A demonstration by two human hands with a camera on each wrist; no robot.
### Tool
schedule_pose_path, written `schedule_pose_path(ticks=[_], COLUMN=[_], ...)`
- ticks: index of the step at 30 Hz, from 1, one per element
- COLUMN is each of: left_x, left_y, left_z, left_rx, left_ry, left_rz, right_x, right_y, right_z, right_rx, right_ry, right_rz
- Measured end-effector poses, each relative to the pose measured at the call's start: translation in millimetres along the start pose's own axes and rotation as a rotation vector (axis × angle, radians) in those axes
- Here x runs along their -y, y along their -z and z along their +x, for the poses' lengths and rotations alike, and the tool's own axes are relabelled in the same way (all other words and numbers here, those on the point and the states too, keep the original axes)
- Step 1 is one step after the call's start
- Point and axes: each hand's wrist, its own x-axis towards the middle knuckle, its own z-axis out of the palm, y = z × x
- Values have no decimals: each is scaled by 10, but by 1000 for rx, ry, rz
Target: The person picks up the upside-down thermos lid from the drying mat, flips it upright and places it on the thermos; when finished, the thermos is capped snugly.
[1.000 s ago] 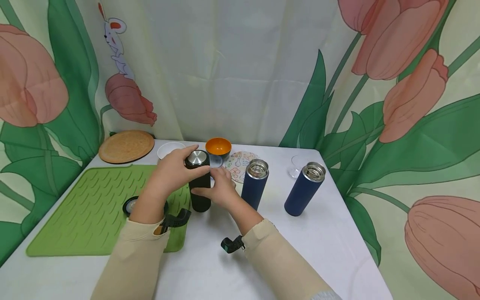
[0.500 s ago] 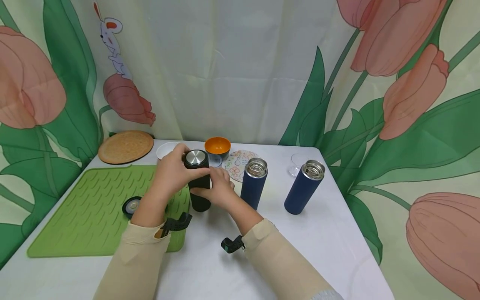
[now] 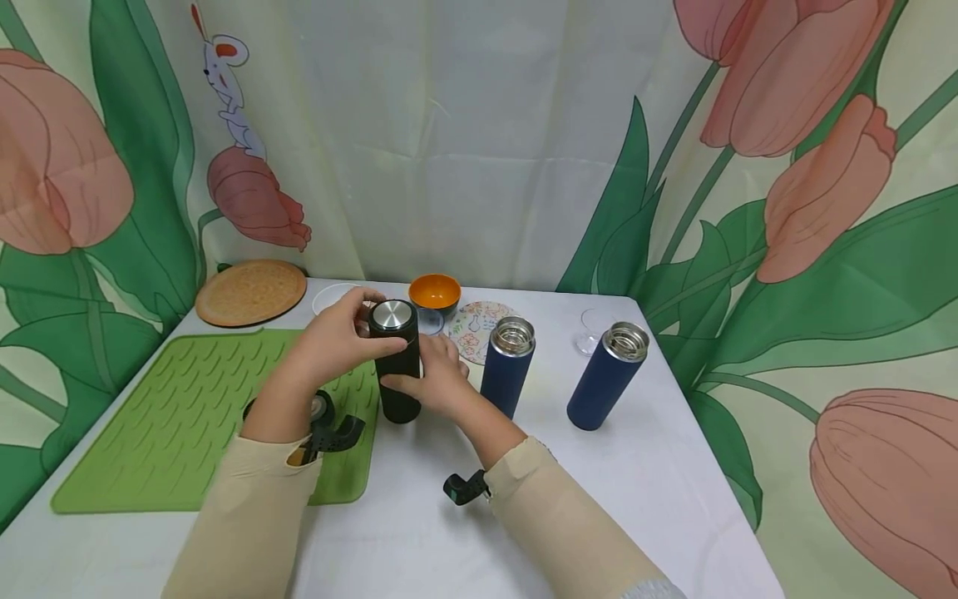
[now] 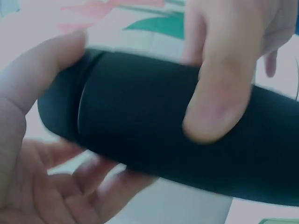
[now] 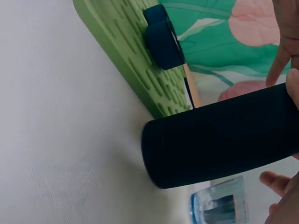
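left hand [image 3: 340,337] grips black flask [image 3: 398,378] lid [image 3: 392,316]; right hand [image 3: 437,378] holds its body.

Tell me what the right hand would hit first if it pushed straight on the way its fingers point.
The right hand already grips the black flask. Past the flask, probably the left hand at the lid, then the green mat; depth is unclear.

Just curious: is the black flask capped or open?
Capped: a steel-topped lid sits on the black flask, unlike the two open blue flasks.

black flask [image 5: 219,137] stands beside green mat [image 5: 135,60].
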Motion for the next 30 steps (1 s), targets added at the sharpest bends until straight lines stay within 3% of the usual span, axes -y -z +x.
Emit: schedule_pose_path(ticks=[5, 9, 12, 19, 23, 26, 30], left_x=[-164, -217, -165, -6, 29, -1, -126], left_y=[-208, -308, -268, -24, 46, -7, -200], left_z=[-97, -110, -93, -12, 15, -20, -79], left_rx=[-183, -284, -264, -47, 25, -4, -165], left_ry=[37, 19, -18, -38, -44, -43, 5], left_rz=[91, 115, 109, 20, -5, 22, 95], right_x=[5, -5, -13, -26, -30, -22, -8], right_y=[-2, 10, 27, 48, 42, 42, 53], right_z=[-4, 3, 11, 20, 23, 11, 1], right_rx=[1, -20, -38, -34, -38, -41, -49], right_ry=[-29, -31, -24, -15, -13, -15, -15], right_rz=[-25, -16, -10, 2, 2, -5, -13])
